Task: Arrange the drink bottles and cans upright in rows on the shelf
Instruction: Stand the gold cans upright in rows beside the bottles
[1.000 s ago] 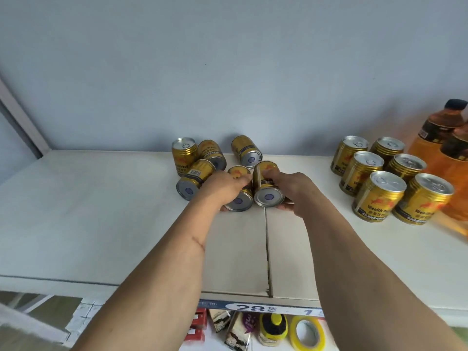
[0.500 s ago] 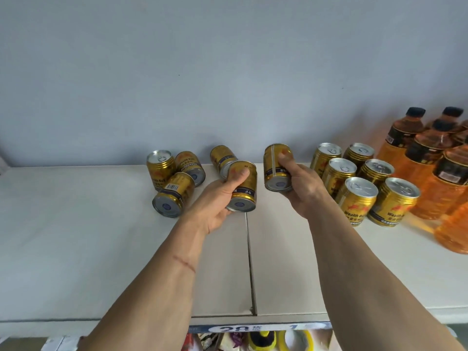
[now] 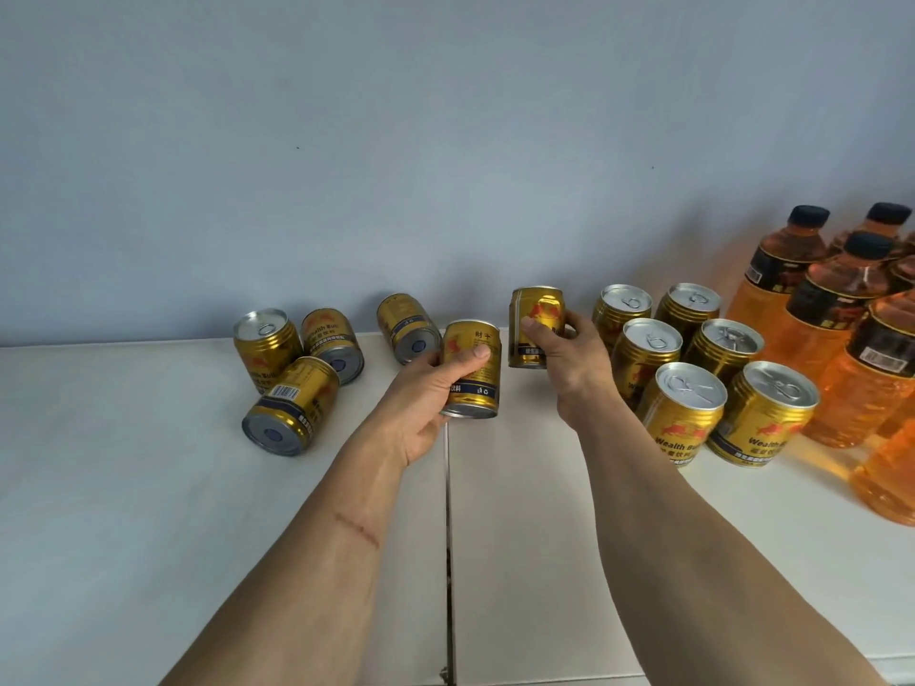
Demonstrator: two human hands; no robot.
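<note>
My left hand (image 3: 425, 403) grips a gold can (image 3: 473, 383) upright above the white shelf (image 3: 124, 487). My right hand (image 3: 577, 358) holds a second gold can (image 3: 537, 314) upright, just left of the standing cans. Those gold cans (image 3: 693, 368) stand in two rows at the right, several in all. At the left, one can (image 3: 260, 341) stands upright, and three cans lie on their sides: one (image 3: 292, 406) in front, one (image 3: 334, 339) behind it, one (image 3: 406, 326) near the wall.
Orange drink bottles (image 3: 837, 339) with black caps stand at the far right of the shelf. A seam (image 3: 448, 537) runs front to back between the shelf panels. A blue-grey wall (image 3: 445, 165) closes the back.
Both hands lifted a can each from the lying pile and turned them upright. They have shifted right toward the standing rows. My view has swung right, showing more bottles.
</note>
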